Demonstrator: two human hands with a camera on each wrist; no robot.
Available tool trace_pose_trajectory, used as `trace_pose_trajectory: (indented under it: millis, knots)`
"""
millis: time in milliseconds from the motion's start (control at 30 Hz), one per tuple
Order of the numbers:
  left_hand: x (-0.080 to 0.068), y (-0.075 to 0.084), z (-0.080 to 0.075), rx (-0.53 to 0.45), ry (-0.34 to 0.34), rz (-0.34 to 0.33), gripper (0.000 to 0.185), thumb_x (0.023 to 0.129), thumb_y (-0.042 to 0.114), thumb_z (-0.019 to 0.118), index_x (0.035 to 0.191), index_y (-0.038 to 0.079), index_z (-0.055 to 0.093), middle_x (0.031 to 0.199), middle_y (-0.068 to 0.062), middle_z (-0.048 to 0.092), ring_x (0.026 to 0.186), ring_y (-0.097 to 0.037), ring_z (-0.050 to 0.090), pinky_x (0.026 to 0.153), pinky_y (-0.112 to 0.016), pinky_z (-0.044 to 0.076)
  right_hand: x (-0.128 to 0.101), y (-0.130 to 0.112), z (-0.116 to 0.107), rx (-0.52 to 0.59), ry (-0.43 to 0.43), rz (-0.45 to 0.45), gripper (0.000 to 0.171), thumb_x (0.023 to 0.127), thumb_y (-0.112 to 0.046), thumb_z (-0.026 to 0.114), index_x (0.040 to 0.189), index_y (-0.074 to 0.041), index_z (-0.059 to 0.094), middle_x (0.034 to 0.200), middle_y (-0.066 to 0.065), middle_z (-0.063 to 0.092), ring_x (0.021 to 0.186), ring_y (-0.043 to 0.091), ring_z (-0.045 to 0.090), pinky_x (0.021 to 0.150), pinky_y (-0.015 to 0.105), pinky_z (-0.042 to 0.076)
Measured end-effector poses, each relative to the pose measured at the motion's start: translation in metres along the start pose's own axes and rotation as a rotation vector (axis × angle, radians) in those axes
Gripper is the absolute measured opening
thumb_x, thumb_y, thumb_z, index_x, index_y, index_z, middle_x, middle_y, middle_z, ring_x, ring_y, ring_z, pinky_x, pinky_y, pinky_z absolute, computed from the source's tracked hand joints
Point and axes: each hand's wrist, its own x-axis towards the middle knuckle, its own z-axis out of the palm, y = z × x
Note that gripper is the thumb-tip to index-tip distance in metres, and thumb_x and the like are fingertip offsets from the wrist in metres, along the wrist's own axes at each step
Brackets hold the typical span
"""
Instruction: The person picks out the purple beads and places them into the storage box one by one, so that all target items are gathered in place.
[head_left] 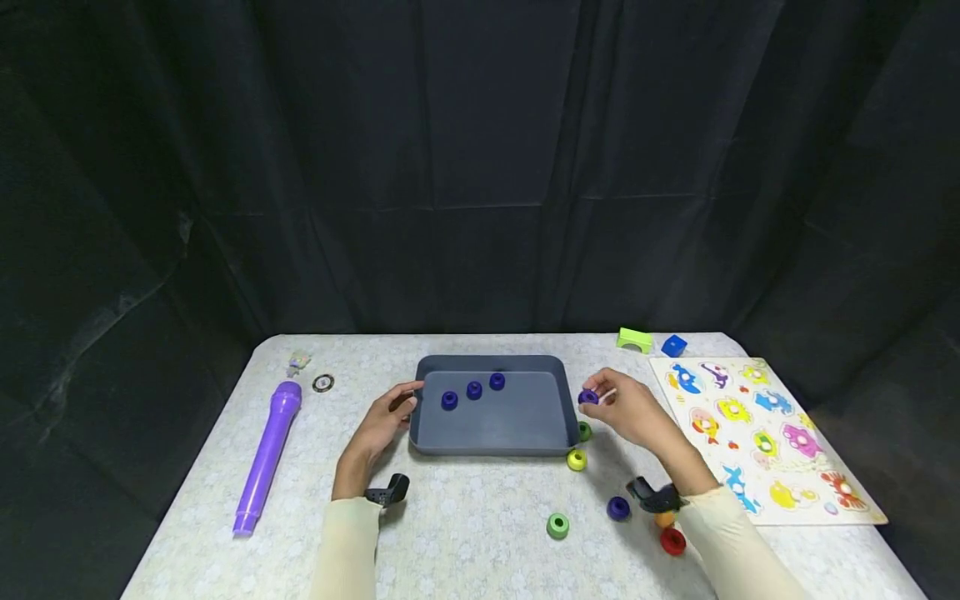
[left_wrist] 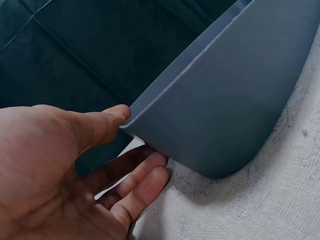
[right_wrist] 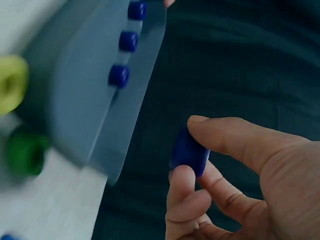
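My right hand (head_left: 630, 410) pinches a dark blue ring-shaped bead (right_wrist: 190, 151) between thumb and fingers, just beyond the right rim of a grey tray (head_left: 517, 425). Inside the tray, toward its back left, three matching blue beads (head_left: 474, 390) lie in a slanting row. My left hand (head_left: 380, 429) holds the tray's left side. In the left wrist view its thumb (left_wrist: 102, 125) is at the rim, with the other fingers bent against the outer wall lower down.
Near the tray's right corner are a green bead (head_left: 584, 431) and a yellow bead (head_left: 577, 460). Light green (head_left: 557, 526), blue (head_left: 618, 508), orange (head_left: 665, 518) and red beads (head_left: 672, 542) lie nearer. A picture puzzle board (head_left: 750, 400), green block (head_left: 634, 340), blue block (head_left: 673, 346) and purple tube (head_left: 268, 458) flank them.
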Motion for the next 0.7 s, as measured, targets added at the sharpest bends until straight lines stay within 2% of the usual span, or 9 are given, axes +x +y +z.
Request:
trace_pose_trajectory:
  millis: [167, 300, 500, 700]
  knots:
    - [0.001, 0.003, -0.003, 0.004, -0.011, 0.003, 0.04, 0.108, 0.014, 0.051, 0.148, 0.011, 0.055, 0.148, -0.019, 0.054, 0.125, -0.031, 0.054, 0.087, -0.032, 0.05, 0.052, -0.046, 0.021, 0.032, -0.09, -0.124, 0.026, 0.089, -0.016, 0.079, 0.108, -0.005, 0.065, 0.1, 0.011, 0.069, 0.09, 0.022, 0.065, 0.072, 0.031, 0.05]
    - [0.002, 0.004, -0.003, 0.002, -0.01, 0.003, 0.041, 0.108, 0.014, 0.052, 0.148, 0.012, 0.055, 0.148, -0.019, 0.054, 0.127, -0.033, 0.055, 0.088, -0.033, 0.05, 0.085, -0.08, 0.05, 0.041, -0.186, -0.154, 0.024, 0.088, -0.016, 0.08, 0.106, -0.007, 0.066, 0.1, 0.008, 0.07, 0.09, 0.019, 0.064, 0.077, 0.031, 0.051]
    - [0.001, 0.002, -0.003, 0.007, -0.01, 0.014, 0.04, 0.108, 0.014, 0.05, 0.147, 0.011, 0.055, 0.148, -0.019, 0.055, 0.126, -0.032, 0.055, 0.087, -0.034, 0.051, 0.124, -0.122, 0.099, -0.047, -0.292, -0.126, 0.023, 0.089, -0.021, 0.079, 0.106, -0.011, 0.067, 0.111, 0.009, 0.072, 0.101, 0.023, 0.066, 0.088, 0.038, 0.054]
    - [-0.001, -0.001, -0.002, -0.006, -0.022, 0.014, 0.039, 0.109, 0.016, 0.049, 0.148, 0.011, 0.054, 0.149, -0.018, 0.053, 0.126, -0.031, 0.053, 0.09, -0.037, 0.051, 0.143, -0.134, 0.139, -0.136, -0.292, -0.044, 0.022, 0.088, -0.023, 0.081, 0.103, -0.012, 0.069, 0.107, 0.006, 0.072, 0.096, 0.021, 0.066, 0.089, 0.036, 0.055]
